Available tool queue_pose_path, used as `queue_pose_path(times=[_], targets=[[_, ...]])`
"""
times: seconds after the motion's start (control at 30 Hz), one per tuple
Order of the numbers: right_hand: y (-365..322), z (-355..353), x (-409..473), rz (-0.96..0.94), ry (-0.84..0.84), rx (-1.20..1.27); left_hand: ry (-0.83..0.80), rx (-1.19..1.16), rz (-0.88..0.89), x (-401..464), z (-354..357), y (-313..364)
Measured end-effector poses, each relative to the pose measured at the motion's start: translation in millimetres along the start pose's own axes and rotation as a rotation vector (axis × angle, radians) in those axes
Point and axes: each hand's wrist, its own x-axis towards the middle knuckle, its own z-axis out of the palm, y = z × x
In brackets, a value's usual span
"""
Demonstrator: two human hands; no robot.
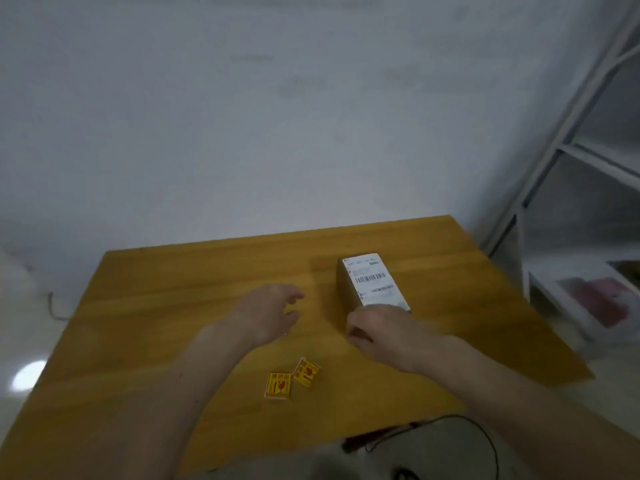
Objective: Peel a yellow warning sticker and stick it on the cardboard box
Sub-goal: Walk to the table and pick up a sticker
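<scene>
A small cardboard box with a white shipping label on top lies on the wooden table, right of centre. My right hand covers the box's near end, fingers curled around it. To the left of the box, my left hand hovers over the table with its fingers spread and nothing in it. Two yellow warning stickers with red marks lie flat near the front of the table, one to the left and one tilted beside it.
A white metal shelf frame stands to the right of the table, with a clear bin holding something red on the floor. A black cable runs across my lap at the bottom. A plain wall is behind the table.
</scene>
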Motion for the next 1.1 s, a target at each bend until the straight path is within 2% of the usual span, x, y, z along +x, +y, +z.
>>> queue_pose_path(times=[0.13, 0.27, 0.4, 0.53, 0.73, 0.83, 1.1], targets=[[51, 0, 33, -0.129, -0.088, -0.028, 0.039, -0.083, -0.134, 41, 32, 22], [69, 21, 54, -0.276, -0.127, -0.018, 0.040, -0.112, -0.212, 61, 66, 34], [63, 81, 75, -0.407, -0.156, 0.011, 0.049, -0.122, -0.319, 70, 102, 7], [58, 148, 95, -0.538, -0.147, -0.020, 0.127, -0.103, -0.423, 77, 146, -35], [61, 202, 110, -0.574, 0.014, -0.034, 0.377, -0.182, -0.454, 63, 197, -72], [60, 213, 102, -0.595, 0.068, -0.064, 0.421, -0.153, -0.464, 43, 208, -75], [54, 230, 57, -0.486, 0.030, -0.087, 0.328, -0.033, -0.635, -21, 248, -68]])
